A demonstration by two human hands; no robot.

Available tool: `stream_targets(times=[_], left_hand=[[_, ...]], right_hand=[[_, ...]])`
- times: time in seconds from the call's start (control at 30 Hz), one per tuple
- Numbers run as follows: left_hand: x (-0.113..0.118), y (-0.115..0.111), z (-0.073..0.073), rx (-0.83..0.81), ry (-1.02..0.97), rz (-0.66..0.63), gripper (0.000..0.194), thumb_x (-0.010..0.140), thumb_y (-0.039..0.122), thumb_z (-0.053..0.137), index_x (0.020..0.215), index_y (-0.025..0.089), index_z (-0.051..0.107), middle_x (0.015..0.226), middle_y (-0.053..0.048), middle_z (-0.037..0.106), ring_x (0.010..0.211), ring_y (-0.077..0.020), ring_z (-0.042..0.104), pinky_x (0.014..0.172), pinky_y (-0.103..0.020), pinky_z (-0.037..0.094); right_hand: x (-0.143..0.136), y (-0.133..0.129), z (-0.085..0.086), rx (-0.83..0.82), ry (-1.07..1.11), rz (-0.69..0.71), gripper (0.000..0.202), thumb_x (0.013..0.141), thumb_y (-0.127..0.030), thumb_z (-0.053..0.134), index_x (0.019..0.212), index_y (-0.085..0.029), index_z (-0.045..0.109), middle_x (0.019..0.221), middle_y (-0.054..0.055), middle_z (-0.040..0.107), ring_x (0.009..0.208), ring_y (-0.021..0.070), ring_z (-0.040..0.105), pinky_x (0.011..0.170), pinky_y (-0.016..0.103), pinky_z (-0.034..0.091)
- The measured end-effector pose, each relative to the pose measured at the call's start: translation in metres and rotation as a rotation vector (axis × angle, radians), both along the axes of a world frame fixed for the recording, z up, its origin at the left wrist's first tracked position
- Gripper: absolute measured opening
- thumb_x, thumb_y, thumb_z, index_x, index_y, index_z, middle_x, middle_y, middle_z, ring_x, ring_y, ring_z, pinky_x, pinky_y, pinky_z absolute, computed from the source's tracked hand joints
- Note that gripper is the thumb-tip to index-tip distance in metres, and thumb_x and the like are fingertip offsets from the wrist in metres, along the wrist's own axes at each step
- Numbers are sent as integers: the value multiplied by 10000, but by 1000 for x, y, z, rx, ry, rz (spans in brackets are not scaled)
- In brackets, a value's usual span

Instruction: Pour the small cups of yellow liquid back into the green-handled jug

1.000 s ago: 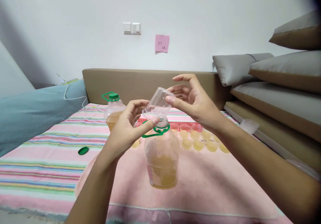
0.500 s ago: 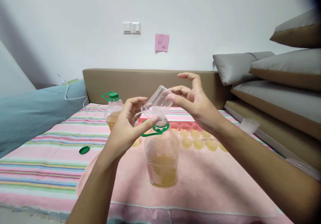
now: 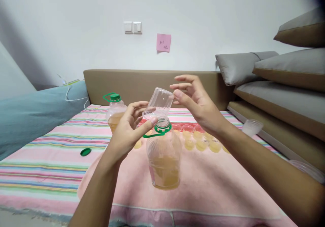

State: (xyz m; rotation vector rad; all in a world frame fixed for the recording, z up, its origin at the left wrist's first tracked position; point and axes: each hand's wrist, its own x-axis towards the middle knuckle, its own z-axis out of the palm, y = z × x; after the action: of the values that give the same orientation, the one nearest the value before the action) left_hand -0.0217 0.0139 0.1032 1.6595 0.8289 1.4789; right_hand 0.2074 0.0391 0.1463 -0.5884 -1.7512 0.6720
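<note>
A clear plastic cup (image 3: 160,100) is tipped over the uncapped mouth of a large bottle (image 3: 165,166), which is partly filled with yellowish liquid and has a green ring handle. My left hand (image 3: 133,125) grips the cup's rim between thumb and fingers. Beside the cup's base, on the right, my right hand (image 3: 195,101) has its fingers apart, the thumb tip close to the cup. Whether that thumb touches it is hard to tell. Behind the bottle, several cups of yellow liquid (image 3: 201,145) stand in rows.
A second bottle (image 3: 115,118) with a green cap stands behind my left hand. A green lid (image 3: 85,151) lies on the striped cloth. Clear cups (image 3: 252,127) lie at the right near stacked cushions (image 3: 284,95). More clear plastic (image 3: 306,169) lies beyond my right forearm.
The cup has turned more upside down and shifted slightly left. My right hand's fingers have moved off the cup's base, while my left hand has stayed at the rim.
</note>
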Motion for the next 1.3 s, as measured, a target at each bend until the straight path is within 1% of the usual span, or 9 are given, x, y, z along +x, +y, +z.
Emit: stream_targets(times=[0.27, 0.37, 0.53, 0.7, 0.83, 1.03, 1.13, 1.23, 1.3], left_hand=[[2, -1, 1, -6, -5, -3, 651, 816, 484, 964, 1288, 232, 593, 1375, -130, 713, 1401, -318, 621, 953, -380, 593], [1, 0, 0, -18, -9, -17, 637, 836, 476, 954, 1303, 242, 589, 1407, -121, 703, 1385, -299, 633, 990, -375, 581], [1, 1, 1, -19, 2, -26, 657, 843, 477, 948, 1331, 242, 577, 1395, -121, 704, 1382, -298, 634, 999, -376, 568], [4, 2, 5, 12, -13, -9, 681, 844, 518, 934, 1334, 245, 548, 1306, -107, 731, 1356, -302, 648, 1051, -400, 534], [4, 4, 6, 19, -38, -3, 730, 859, 513, 916, 1393, 262, 486, 1254, -89, 739, 1249, -283, 696, 1029, -408, 546], [9, 11, 8, 57, -36, -25, 677, 923, 465, 860, 1425, 282, 444, 1251, -83, 707, 1311, -287, 659, 992, -402, 565], [11, 14, 14, 43, 14, -11, 706, 905, 481, 869, 1435, 284, 446, 1287, -93, 691, 1358, -307, 626, 1072, -451, 525], [14, 14, 23, 2, 108, 13, 804, 835, 517, 914, 1445, 288, 441, 1280, -87, 678, 1341, -330, 631, 1112, -497, 482], [15, 13, 28, -12, 160, 25, 833, 809, 540, 924, 1443, 295, 442, 1244, -77, 673, 1321, -342, 638, 1064, -490, 505]], right_hand=[[5, 3, 2, 5, 8, -38, 585, 889, -705, 801, 1305, -348, 600, 1353, 52, 661, 1086, 215, 713, 1004, 432, 625], [5, 0, 3, -27, -76, 38, 510, 888, -653, 827, 1205, -308, 624, 1350, 60, 666, 1135, 236, 712, 1040, 455, 612], [2, 0, 6, -69, 16, 29, 726, 796, -597, 923, 1324, -339, 495, 1334, 71, 674, 1226, 255, 698, 1054, 447, 610], [-1, 6, 10, -128, 38, 76, 751, 740, -555, 955, 1292, -333, 496, 1192, 41, 715, 1149, 254, 737, 1007, 436, 638], [5, 9, 7, -165, 34, 62, 741, 756, -519, 951, 1310, -340, 492, 1144, 18, 713, 1129, 249, 737, 996, 455, 636], [22, 8, -5, -227, -56, 73, 671, 845, -446, 892, 1373, -311, 501, 1199, 45, 699, 1141, 243, 716, 1045, 480, 592], [28, 3, -5, -61, -153, -32, 682, 836, -420, 887, 1396, -312, 513, 1350, 88, 656, 1254, 286, 678, 1099, 528, 558], [30, -3, 3, 323, -377, -171, 701, 808, -342, 888, 1424, -308, 555, 1509, 110, 599, 1442, 354, 542, 1211, 591, 444], [30, -6, 10, 524, -535, -212, 644, 836, -295, 836, 1431, -305, 589, 1506, 105, 622, 1474, 381, 496, 1224, 610, 403]])
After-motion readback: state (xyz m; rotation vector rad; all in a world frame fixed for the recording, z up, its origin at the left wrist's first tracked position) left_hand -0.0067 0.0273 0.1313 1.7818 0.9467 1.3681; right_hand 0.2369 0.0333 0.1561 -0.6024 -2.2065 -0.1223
